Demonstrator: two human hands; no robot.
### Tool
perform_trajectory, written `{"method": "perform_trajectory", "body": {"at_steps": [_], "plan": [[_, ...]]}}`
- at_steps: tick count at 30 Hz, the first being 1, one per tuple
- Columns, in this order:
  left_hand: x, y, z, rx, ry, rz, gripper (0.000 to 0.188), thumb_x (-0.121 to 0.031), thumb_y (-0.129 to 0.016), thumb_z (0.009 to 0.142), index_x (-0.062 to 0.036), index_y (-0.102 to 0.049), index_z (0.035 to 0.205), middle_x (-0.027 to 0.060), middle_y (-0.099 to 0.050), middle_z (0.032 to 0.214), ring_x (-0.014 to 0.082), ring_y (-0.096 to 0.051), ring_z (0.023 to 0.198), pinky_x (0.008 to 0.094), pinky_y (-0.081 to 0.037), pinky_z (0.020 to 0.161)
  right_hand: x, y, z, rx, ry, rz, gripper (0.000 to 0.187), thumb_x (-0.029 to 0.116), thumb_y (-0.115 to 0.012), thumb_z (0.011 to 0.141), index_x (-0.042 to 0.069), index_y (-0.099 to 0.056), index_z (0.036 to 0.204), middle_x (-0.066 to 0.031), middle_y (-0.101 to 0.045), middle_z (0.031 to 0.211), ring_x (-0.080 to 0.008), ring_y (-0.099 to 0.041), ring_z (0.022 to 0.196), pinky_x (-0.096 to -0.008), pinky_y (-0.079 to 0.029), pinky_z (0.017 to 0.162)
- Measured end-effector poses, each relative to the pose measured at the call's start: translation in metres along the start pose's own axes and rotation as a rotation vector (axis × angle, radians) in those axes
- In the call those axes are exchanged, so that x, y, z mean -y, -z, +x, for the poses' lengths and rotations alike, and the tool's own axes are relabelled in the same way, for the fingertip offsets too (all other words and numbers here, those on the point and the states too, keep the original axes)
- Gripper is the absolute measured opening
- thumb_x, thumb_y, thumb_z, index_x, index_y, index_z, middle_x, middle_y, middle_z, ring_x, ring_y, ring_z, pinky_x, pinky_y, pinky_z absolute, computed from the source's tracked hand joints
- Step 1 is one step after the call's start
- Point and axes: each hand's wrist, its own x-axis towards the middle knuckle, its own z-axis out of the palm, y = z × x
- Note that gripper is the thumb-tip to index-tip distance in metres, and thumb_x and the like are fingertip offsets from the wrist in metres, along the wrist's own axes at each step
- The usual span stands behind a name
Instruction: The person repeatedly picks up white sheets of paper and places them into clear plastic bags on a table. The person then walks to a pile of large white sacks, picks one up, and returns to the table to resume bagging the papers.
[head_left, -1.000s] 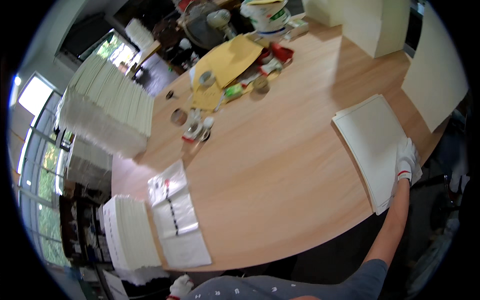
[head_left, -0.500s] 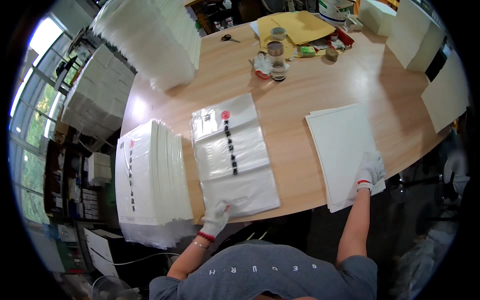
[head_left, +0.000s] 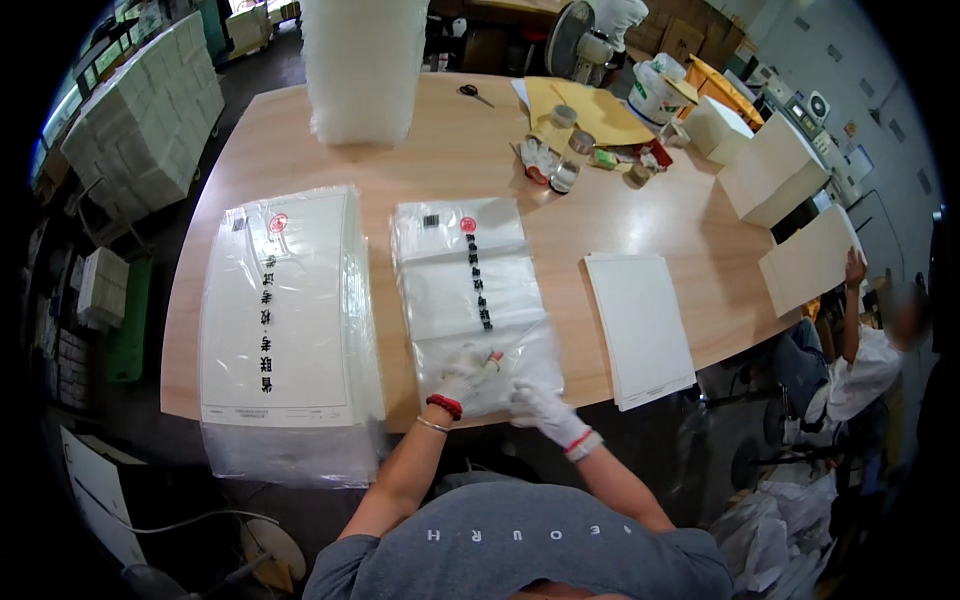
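Observation:
A pile of clear printed plastic bags (head_left: 470, 275) lies in front of me, with dark characters and a red round mark. My left hand (head_left: 466, 378), in a white knit glove, is at the near end of the top bag. Film and blur partly veil its fingers, so I cannot tell their grip. My right hand (head_left: 548, 412), also gloved, pinches at the bag's near right edge. Further right sits a neat stack of white sheets (head_left: 640, 325), untouched. On the left is a thick stack of filled bags (head_left: 285, 310), their loose clear ends hanging past the table edge.
A tall white stack (head_left: 365, 70) rises at the table's far left, with scissors (head_left: 475, 95) nearby. Jars (head_left: 572, 160), a spare glove (head_left: 538, 160) and yellow paper (head_left: 585, 105) lie further back. White blocks (head_left: 775, 170) line the right; another person's hand (head_left: 855, 268) touches a white board (head_left: 815, 262).
My right hand has left the white sheets and come across to the bag pile. My left hand has moved slightly up and right over the bag. The view has turned right.

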Motion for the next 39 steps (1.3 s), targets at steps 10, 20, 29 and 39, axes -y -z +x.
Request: {"method": "perform_trajectory", "body": {"at_steps": [10,20,29,39], "plan": [[0.032,0.035,0.048,-0.261,0.128,-1.185,0.016,-0.011,-0.050,0.087,-0.0013,-0.053,0.100,0.0054,-0.063,0.083,0.0102,-0.049,0.058,0.0227,-0.040,0.052,0.029,0.012,0.040,-0.520,0.877,-1.502,0.029,0.016,-0.060,0.073,0.005,-0.059,0.100,-0.0139,-0.057,0.091,-0.0338,-0.051,0.092,-0.0434,-0.040,0.082],[-0.102,0.083,0.025,0.013,-0.103,-0.389,0.042,-0.008,-0.058,0.082,0.0004,-0.043,0.120,0.0112,-0.063,0.086,0.0164,-0.060,0.074,0.0275,-0.046,0.063,-0.013,-0.007,0.074,0.004,0.757,-0.737,0.034,0.006,-0.058,0.080,0.002,-0.051,0.113,-0.0145,-0.055,0.103,-0.0238,-0.055,0.095,-0.0292,-0.044,0.084],[-0.117,0.077,-0.040,-0.655,-0.373,0.258,0.046,-0.010,-0.070,0.066,-0.0091,-0.054,0.109,0.0094,-0.060,0.092,0.0285,-0.058,0.080,0.0352,-0.048,0.069,0.012,0.178,-0.082,-0.734,0.624,-1.690,0.074,0.029,-0.073,0.065,0.004,-0.040,0.126,-0.0169,-0.050,0.116,-0.0320,-0.049,0.108,-0.0385,-0.041,0.090],[-0.113,-0.109,-0.048,0.468,0.044,-0.972,0.023,-0.016,-0.055,0.088,-0.0015,-0.055,0.106,0.0058,-0.060,0.098,0.0127,-0.058,0.075,0.0263,-0.048,0.070,0.038,0.191,-0.090,-0.662,0.879,-1.866,0.012,0.022,-0.058,0.079,0.011,-0.060,0.082,-0.0091,-0.060,0.074,-0.0285,-0.060,0.069,-0.0357,-0.049,0.059]]}}
